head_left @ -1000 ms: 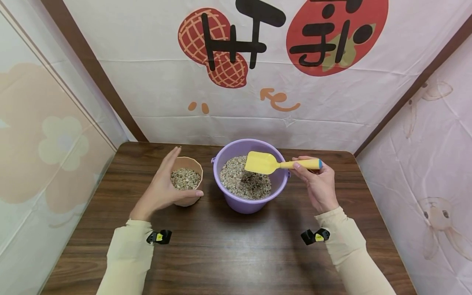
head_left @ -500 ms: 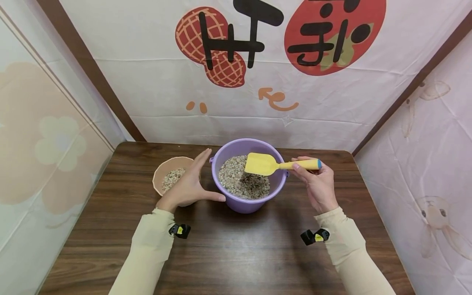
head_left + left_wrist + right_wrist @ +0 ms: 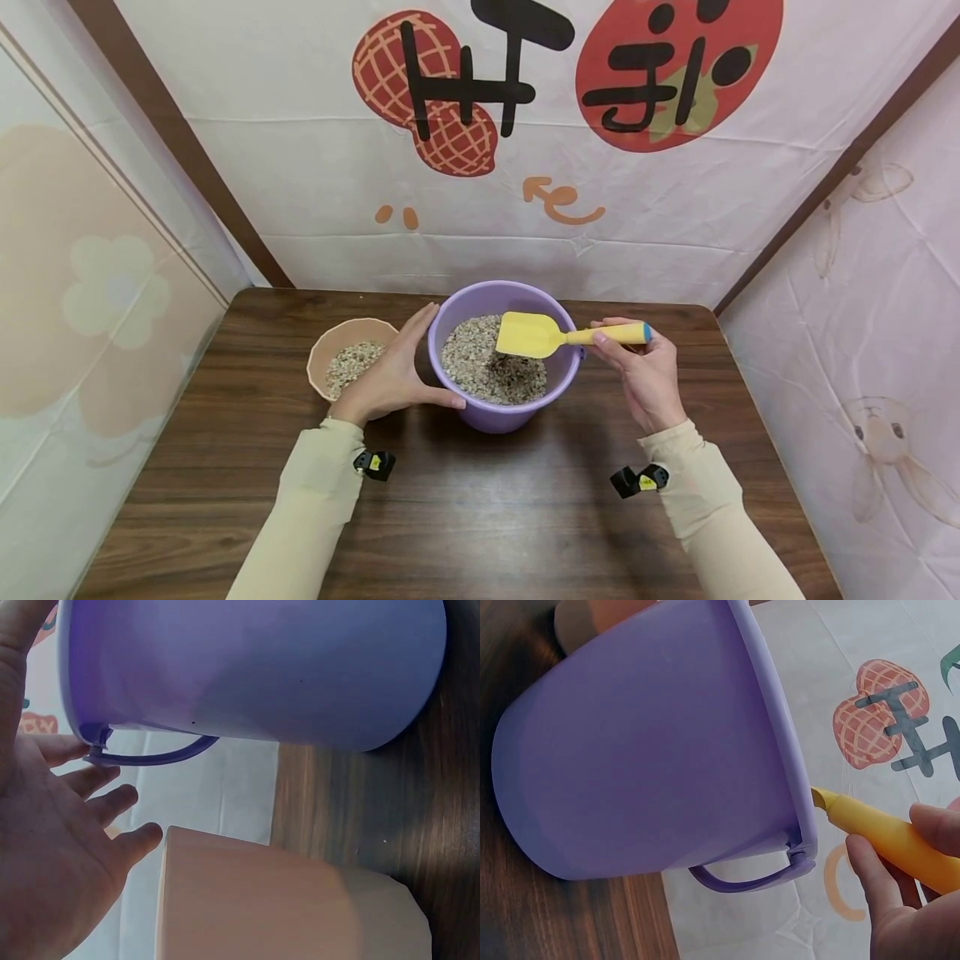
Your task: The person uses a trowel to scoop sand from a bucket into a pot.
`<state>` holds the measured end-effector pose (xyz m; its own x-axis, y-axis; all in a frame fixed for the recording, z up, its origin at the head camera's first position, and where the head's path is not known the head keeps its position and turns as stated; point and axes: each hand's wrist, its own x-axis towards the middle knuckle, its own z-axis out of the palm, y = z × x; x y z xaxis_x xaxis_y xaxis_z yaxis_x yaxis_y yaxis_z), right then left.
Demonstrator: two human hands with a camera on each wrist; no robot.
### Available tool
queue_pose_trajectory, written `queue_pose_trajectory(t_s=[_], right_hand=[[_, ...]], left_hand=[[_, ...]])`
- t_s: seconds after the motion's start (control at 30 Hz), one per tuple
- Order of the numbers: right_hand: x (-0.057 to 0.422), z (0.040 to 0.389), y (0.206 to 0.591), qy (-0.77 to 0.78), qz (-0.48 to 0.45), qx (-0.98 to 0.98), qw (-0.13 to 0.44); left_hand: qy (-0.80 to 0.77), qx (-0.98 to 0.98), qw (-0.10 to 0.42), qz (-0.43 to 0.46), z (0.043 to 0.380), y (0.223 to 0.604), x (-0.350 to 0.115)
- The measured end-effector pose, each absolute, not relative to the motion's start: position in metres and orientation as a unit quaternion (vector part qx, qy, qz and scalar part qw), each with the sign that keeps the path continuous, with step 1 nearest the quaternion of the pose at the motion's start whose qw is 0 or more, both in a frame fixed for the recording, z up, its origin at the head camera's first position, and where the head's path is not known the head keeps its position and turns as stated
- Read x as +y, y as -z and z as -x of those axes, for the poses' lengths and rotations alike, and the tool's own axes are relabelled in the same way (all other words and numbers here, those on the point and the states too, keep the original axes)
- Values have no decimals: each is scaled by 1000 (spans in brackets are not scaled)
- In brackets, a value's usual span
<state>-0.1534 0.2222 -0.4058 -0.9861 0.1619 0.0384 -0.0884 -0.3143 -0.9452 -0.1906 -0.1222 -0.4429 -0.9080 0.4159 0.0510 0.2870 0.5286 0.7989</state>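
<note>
A purple bucket point(image 3: 501, 421), part-filled with small gravel point(image 3: 480, 358), stands on the table. My left hand point(image 3: 397, 375) is at the bucket's left side, thumb and fingers spread with the thumb by the front rim. In the left wrist view its fingertips point(image 3: 90, 780) lie near the handle joint. My right hand point(image 3: 648, 371) grips the handle of a yellow toy shovel point(image 3: 531, 335), whose blade hangs over the gravel inside the bucket rim. Behind my left hand sits a peach pot point(image 3: 324, 358) that also holds gravel; the hand hides its right part.
The dark wooden table point(image 3: 480, 517) ends at the back against a printed cloth wall point(image 3: 300, 192). More cloth panels rise at the left and right. The purple bucket handle point(image 3: 161, 759) hangs down beside the bucket.
My left hand has moved right, from around the peach pot to the bucket's left side. The pot stands uncovered on its left and appears shifted left. The right hand and shovel keep their place.
</note>
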Motion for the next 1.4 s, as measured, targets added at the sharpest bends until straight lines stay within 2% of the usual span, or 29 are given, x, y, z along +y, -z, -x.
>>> queue_pose_trajectory(t_s=[0.5,1.4], right_hand=[[217,165,407,-742,3,-663,103],[191,175,406,-597,-70,-792,109]], left_hand=[[-454,867,79,-190,190,443,-122],[-449,871,73,-188,190,445,-121]])
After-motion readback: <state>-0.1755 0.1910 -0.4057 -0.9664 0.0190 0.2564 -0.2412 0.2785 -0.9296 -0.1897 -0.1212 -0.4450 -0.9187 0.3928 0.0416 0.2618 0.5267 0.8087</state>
